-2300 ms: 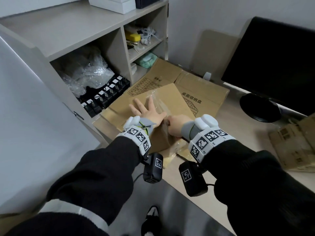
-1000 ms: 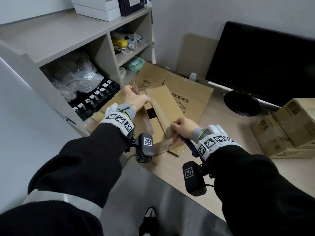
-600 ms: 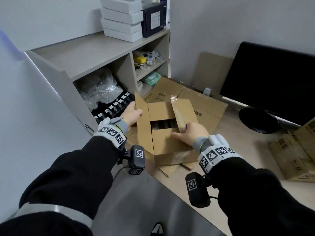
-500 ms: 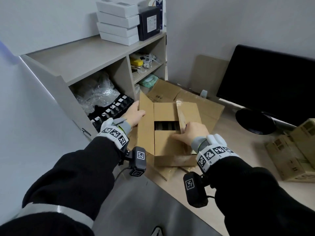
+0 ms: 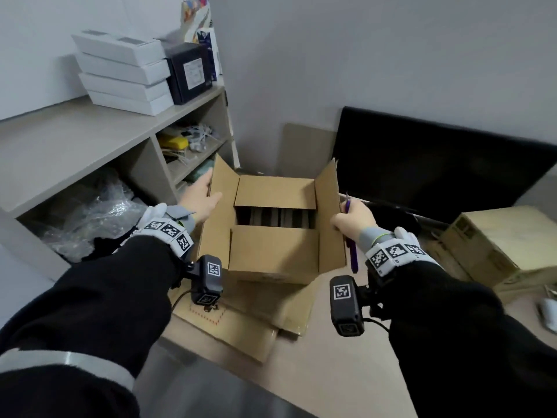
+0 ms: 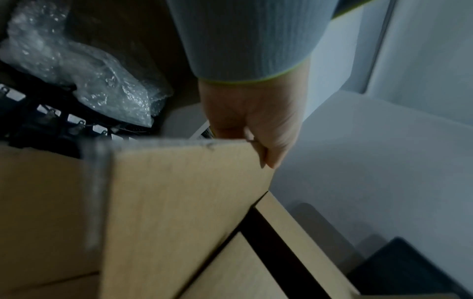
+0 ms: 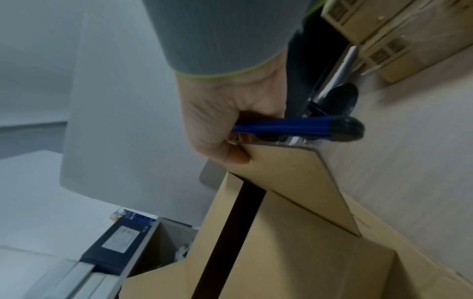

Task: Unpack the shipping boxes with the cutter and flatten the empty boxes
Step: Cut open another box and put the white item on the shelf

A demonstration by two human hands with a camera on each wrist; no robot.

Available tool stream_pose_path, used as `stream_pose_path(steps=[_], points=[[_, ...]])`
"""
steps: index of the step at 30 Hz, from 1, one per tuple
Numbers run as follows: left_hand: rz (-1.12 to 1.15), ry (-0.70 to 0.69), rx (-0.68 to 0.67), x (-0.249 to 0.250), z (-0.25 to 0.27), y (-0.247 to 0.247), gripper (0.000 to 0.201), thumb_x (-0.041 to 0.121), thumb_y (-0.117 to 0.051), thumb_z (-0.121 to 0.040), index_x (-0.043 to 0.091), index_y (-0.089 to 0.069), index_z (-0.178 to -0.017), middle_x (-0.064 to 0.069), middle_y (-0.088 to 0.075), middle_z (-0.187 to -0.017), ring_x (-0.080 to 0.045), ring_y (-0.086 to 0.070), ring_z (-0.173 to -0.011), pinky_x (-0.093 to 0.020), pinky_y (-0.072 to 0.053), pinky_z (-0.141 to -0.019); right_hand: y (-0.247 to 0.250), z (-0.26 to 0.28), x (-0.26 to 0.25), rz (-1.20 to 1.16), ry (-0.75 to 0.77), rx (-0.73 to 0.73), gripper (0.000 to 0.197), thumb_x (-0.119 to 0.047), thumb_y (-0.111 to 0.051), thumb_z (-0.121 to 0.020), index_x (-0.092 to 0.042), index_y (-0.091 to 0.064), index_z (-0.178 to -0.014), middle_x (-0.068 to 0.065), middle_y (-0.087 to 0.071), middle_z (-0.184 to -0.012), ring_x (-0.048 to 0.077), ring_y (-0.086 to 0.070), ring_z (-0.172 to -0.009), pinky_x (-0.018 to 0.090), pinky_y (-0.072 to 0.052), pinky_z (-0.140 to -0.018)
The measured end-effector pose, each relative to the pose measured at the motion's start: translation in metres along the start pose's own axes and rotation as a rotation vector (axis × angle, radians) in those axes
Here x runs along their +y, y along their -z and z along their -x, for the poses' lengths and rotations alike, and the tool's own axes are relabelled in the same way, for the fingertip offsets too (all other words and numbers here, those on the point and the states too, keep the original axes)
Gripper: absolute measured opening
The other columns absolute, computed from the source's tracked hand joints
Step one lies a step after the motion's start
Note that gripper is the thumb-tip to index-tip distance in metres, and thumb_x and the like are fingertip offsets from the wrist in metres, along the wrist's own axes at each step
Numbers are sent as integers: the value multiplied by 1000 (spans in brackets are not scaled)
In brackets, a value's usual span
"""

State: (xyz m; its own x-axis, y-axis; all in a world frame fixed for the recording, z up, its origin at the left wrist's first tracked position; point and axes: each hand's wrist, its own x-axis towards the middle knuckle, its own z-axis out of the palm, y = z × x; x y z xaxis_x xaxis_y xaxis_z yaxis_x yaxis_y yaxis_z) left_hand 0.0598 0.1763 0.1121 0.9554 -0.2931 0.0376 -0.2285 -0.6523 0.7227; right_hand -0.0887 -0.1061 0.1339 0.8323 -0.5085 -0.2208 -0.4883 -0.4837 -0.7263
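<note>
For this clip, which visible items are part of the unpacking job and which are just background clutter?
Part of the job:
- open box, outer flaps held apart by left hand and right hand
- blue cutter, gripped in the right hand
- flattened cardboard under the box
- taped boxes at the right

Lying about:
- monitor
- white boxes on the shelf
- bubble wrap
</note>
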Motion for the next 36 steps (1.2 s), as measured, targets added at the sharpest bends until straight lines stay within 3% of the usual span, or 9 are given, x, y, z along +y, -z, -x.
stream_pose_path(steps=[4,11,15,18,21,28,32,34,36], points=[[-136,28,23,-12,-3,-5,73,20,-53,-97,20,-7,-154,-14,-38,-150,-32,-41,-134,-40,-36,-107,-1,-7,16,-13,-45,53,11,-9,-56,-83,-10,-49,-92,6,-55,-88,20,-53,-77,28,-44,-64],[-723,33,233,-40,7,-18,35,40,-51,-93,22,-63,-121,-8,-44,-132,-33,-33,-118,-43,-28,-98,-12,-10,44,495,-29,100,39,-8,-52,-87,-10,-54,-126,11,-34,-142,34,-40,-126,37,-41,-92],[-973,-28,-9,-11,15,-44,49,54,-35,-96,24,-68,-115,-3,-43,-138,-31,-28,-124,-41,-26,-99,-37,-12,36,807,201,14,38,-18,-51,-89,-28,-59,-124,-4,-34,-145,25,-22,-136,42,-31,-105],[-1014,64,-144,2,27,-64,78,73,-19,-88,21,-49,-139,-13,-22,-156,-36,-11,-143,-49,-10,-115,-53,-12,25,825,143,-149,34,-20,-49,-81,-24,-63,-111,-6,-44,-131,24,-28,-130,48,-29,-105],[-926,186,-195,3,32,-74,91,79,-14,-84,19,-28,-150,-13,-5,-161,-37,3,-146,-54,1,-116,-57,-13,23,790,116,-196,32,-27,-40,-86,-15,-60,-108,2,-48,-123,29,-36,-118,41,-37,-100],[-283,366,-288,-12,7,-64,71,68,-21,-91,24,-36,-145,-14,-14,-158,-36,-9,-144,-56,-12,-114,-61,-17,32,542,-26,-87,36,-47,-41,-95,-14,-52,-84,-1,-47,-67,29,-58,-85,27,-34,-59],[306,467,-181,-38,2,-63,57,65,-30,-90,19,-65,-91,-15,-37,-148,-24,-32,-135,-45,-14,-117,-58,-26,37,416,-84,-45,53,-61,-42,-91,-12,-57,-78,4,-57,-71,30,-62,-95,27,-38,-65],[370,511,-171,-43,4,-66,64,62,-33,-93,13,-59,-124,-10,-20,-158,-23,-19,-143,-45,-7,-119,-51,-29,43,262,-135,-49,68,-71,-42,-85,-9,-65,-99,9,-65,-98,31,-60,-104,29,-42,-79],[202,542,-222,-45,3,-68,77,68,-28,-90,23,-20,-152,-7,6,-161,-30,0,-148,-50,-3,-119,-43,-36,45,64,-209,-67,87,-82,-37,-76,-7,-66,-109,10,-64,-112,30,-57,-108,35,-41,-93]])
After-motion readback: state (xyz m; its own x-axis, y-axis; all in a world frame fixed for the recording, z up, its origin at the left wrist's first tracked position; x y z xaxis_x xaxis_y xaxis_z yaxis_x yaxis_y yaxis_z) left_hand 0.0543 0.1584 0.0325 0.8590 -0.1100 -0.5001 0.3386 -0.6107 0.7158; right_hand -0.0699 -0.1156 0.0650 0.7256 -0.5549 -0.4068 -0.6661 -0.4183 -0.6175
